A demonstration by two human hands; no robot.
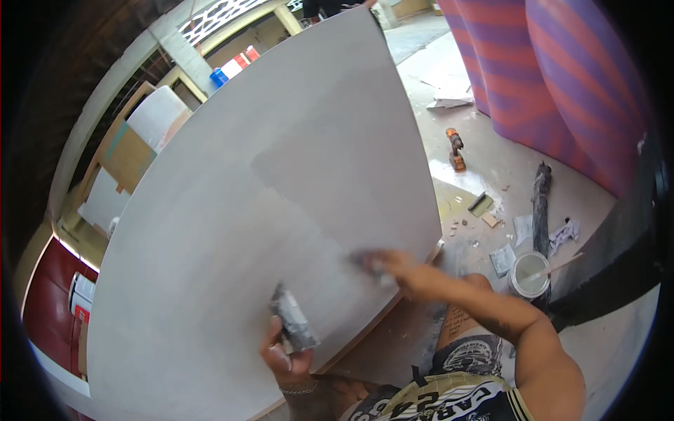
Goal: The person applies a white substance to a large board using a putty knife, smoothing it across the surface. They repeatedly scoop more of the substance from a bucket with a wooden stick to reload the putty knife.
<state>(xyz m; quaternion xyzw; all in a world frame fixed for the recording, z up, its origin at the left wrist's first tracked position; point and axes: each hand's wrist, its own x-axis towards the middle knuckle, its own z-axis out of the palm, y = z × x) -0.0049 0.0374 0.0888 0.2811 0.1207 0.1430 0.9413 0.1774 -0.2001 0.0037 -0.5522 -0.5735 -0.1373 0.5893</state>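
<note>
A large grey panel (203, 231) fills the middle of the view, with a darker grey patch over its upper right part. My left hand (282, 354) is closed around a putty spreader (295, 323), a flat dark blade smeared with white putty, held in front of the panel's lower part. Farther right, my right hand (411, 274) grips a dark putty knife (368, 262) right at the panel's surface. Motion blurs that tool and the fingers on it.
On the floor at right lie an orange drill (456, 149), a green-edged scraper (481, 204) and a dark wrapped roll (541, 203). A bucket (529, 275) with a stirring stick stands near my knee. Purple-and-orange striped forms (519, 77) rise behind. Someone's dark clothing (330, 8) shows beyond the panel.
</note>
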